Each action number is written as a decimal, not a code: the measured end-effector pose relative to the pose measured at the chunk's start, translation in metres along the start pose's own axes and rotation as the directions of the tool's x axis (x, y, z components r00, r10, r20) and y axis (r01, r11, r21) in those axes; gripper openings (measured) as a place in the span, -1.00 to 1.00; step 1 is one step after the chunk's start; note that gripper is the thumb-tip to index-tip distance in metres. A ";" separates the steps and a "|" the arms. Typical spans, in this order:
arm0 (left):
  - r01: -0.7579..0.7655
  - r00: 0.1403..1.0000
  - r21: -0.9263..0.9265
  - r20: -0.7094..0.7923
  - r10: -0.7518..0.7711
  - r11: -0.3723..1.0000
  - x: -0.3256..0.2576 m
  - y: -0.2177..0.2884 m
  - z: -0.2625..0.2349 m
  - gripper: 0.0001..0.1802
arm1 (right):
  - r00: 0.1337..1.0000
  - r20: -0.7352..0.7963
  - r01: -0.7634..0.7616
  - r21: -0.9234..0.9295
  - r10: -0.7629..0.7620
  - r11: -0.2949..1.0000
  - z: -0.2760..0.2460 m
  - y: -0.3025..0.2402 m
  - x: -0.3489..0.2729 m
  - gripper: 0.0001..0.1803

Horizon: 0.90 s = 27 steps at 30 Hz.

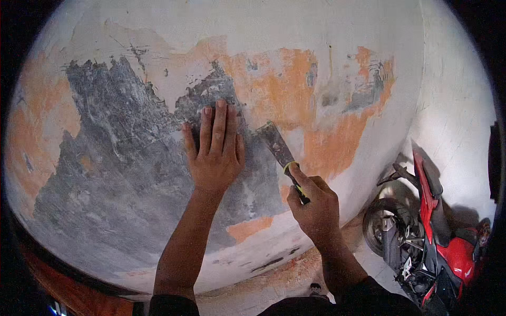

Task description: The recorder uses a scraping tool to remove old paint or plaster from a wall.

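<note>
My left hand (215,150) lies flat on the wall with its fingers stretched out, over a dark grey bare patch (132,168). In my right hand (317,208) is a putty knife (278,146) with a black and yellow handle, its broad blade pointing up and left. The blade tip is at the wall, just right of my left hand, by the edge between the grey and the white. Around the grey patch the wall (316,26) shows peeling white paint and orange layers (279,84). My fingers hide part of the grey surface.
A red and black motorcycle (458,258) stands to the right, its rear wheel (390,226) near the wall's foot. Another white wall (458,105) meets this one at the right corner. A reddish-brown surface (79,289) shows at the lower left.
</note>
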<state>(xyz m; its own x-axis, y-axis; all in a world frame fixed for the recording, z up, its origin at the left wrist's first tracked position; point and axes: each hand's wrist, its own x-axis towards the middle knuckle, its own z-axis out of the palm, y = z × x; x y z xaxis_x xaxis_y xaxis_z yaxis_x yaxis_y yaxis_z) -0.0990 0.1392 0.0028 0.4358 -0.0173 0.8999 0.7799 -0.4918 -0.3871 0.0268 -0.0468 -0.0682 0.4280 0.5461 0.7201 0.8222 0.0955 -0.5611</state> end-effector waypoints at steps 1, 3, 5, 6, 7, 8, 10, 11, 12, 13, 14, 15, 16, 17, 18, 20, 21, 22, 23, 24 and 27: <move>-0.014 1.000 0.000 -0.016 0.014 1.000 0.002 -0.003 0.002 -0.44 | 1.000 -0.008 0.003 0.017 -0.003 1.000 0.002 0.003 -0.004 -0.39; -0.012 1.000 0.002 -0.001 0.012 1.000 0.000 0.001 0.000 -0.43 | 1.000 -0.018 0.009 0.036 -0.009 0.999 0.009 0.007 -0.007 -0.38; -0.005 1.000 0.000 0.015 0.005 1.000 -0.001 0.002 0.002 -0.43 | 0.999 -0.029 0.031 0.002 -0.031 1.000 0.013 0.011 -0.007 -0.36; -0.011 1.000 0.004 -0.001 0.011 1.000 -0.001 0.000 0.005 -0.42 | 0.999 -0.030 0.033 0.000 -0.033 0.999 0.012 0.010 -0.005 -0.36; -0.015 1.000 0.012 -0.007 0.015 1.000 -0.003 -0.001 0.005 -0.41 | 0.999 -0.028 0.027 0.031 -0.026 0.999 0.008 0.008 -0.003 -0.36; -0.012 1.000 0.014 0.000 0.012 1.000 -0.003 -0.002 0.004 -0.41 | 0.999 -0.026 0.021 0.063 -0.019 0.998 0.007 0.007 -0.002 -0.36; -0.004 1.000 0.042 -0.004 0.004 0.999 0.003 -0.002 0.001 -0.47 | 0.999 -0.020 0.026 0.072 -0.025 0.997 0.010 0.013 -0.004 -0.36; -0.007 1.000 0.041 -0.009 0.007 0.999 0.004 0.000 0.000 -0.47 | 0.999 -0.023 0.032 0.079 -0.031 0.996 0.009 0.015 -0.004 -0.36; -0.009 1.000 0.035 -0.009 0.009 0.999 0.003 0.003 0.000 -0.47 | 0.999 -0.030 0.033 0.079 -0.031 0.996 0.009 0.013 0.000 -0.36; -0.008 1.000 0.033 -0.004 0.008 0.999 0.001 0.005 0.003 -0.47 | 0.999 -0.042 0.035 0.028 -0.034 0.999 0.015 0.010 0.010 -0.37; -0.006 1.000 0.022 -0.002 0.006 1.000 0.002 0.006 0.003 -0.47 | 0.998 -0.054 0.029 -0.033 -0.031 0.999 0.016 0.005 0.017 -0.37; -0.001 1.000 0.017 -0.014 0.001 1.000 0.003 0.006 0.003 -0.46 | 0.998 -0.054 0.023 -0.042 -0.026 0.999 0.014 0.001 0.024 -0.37; 0.002 1.000 0.029 -0.024 -0.001 1.000 0.002 0.002 0.004 -0.46 | 0.993 -0.094 0.076 0.008 -0.075 0.997 0.019 -0.003 0.034 -0.37; 0.002 1.000 0.035 -0.020 -0.001 0.999 0.001 0.000 0.004 -0.46 | 0.983 -0.137 0.131 0.055 -0.123 0.990 0.021 -0.006 0.038 -0.37; -0.005 1.000 0.036 -0.002 0.005 0.999 -0.001 0.000 0.003 -0.45 | 0.994 -0.088 0.075 0.055 -0.070 0.996 0.014 -0.012 0.031 -0.36; -0.007 1.000 0.049 0.011 0.007 0.999 -0.002 -0.001 0.003 -0.45 | 0.998 -0.049 0.048 0.067 -0.045 0.997 0.014 0.005 0.004 -0.37; -0.012 1.000 0.030 0.011 0.012 0.999 -0.005 -0.002 0.004 -0.43 | 1.000 -0.009 0.014 0.078 -0.014 0.997 0.020 0.011 -0.004 -0.37; -0.012 1.000 0.001 0.003 0.012 1.000 -0.003 0.000 0.003 -0.41 | 0.999 -0.039 0.024 0.125 -0.019 0.992 0.019 0.011 -0.003 -0.40; -0.007 1.000 -0.002 0.010 0.007 1.000 -0.002 0.000 0.002 -0.41 | 0.999 -0.031 0.021 0.122 -0.017 0.992 0.015 0.005 0.004 -0.40; -0.004 1.000 -0.014 0.001 0.004 1.000 0.001 0.000 0.002 -0.41 | 0.999 -0.045 -0.004 0.114 0.009 0.993 0.010 -0.005 0.021 -0.43; -0.003 1.000 -0.031 0.004 0.003 1.000 0.000 0.002 -0.002 -0.41 | 0.992 -0.116 0.052 0.083 -0.043 0.995 0.001 -0.017 0.041 -0.47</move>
<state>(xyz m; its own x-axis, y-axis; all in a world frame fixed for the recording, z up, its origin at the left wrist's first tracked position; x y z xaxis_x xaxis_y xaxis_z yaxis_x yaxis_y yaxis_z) -0.0980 0.1368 0.0028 0.4399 -0.0149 0.8979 0.7644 -0.5187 -0.3830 0.0303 -0.0251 -0.0299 0.4332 0.4415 0.7858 0.8098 0.1923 -0.5544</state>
